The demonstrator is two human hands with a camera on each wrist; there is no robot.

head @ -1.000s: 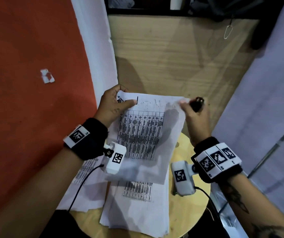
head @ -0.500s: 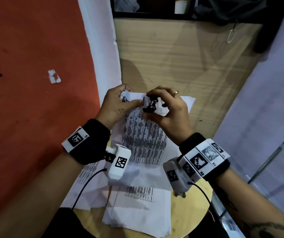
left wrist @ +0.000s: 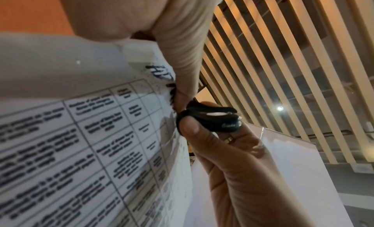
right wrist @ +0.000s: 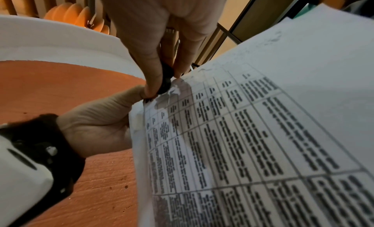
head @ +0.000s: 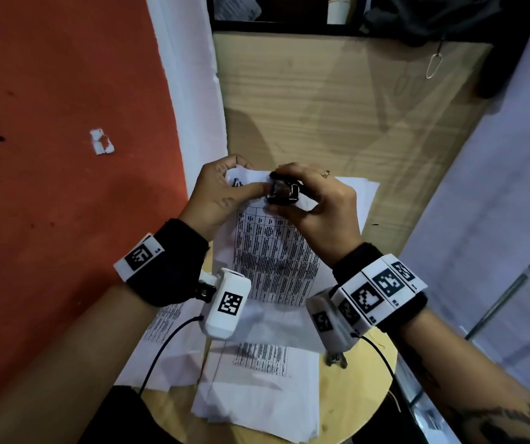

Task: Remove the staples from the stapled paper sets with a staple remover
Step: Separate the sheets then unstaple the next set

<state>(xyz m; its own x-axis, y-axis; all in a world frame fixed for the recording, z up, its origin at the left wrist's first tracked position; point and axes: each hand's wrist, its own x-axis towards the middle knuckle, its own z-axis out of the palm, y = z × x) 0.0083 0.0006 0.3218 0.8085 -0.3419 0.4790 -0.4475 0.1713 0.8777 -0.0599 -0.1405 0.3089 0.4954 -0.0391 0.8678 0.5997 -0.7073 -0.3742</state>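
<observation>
Stapled paper set (head: 276,251) held up above a round wooden desk (head: 363,389), top left corner pinched between thumb and curled fingers of left hand (head: 215,193). Black staple remover (head: 283,193) squeezed in right hand (head: 321,206), thumb below, fingers on top, pressed to that same corner. Staple itself apparently hidden under the tool. More printed sheets (head: 257,395) lying on the desk beneath.

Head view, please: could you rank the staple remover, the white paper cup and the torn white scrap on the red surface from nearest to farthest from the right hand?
From the right hand:
1. Staple remover: held in its fingers, at the top corner of the held papers.
2. Torn white scrap: on the red surface, far to the left.
3. White paper cup: on the shelf at the top edge.
</observation>
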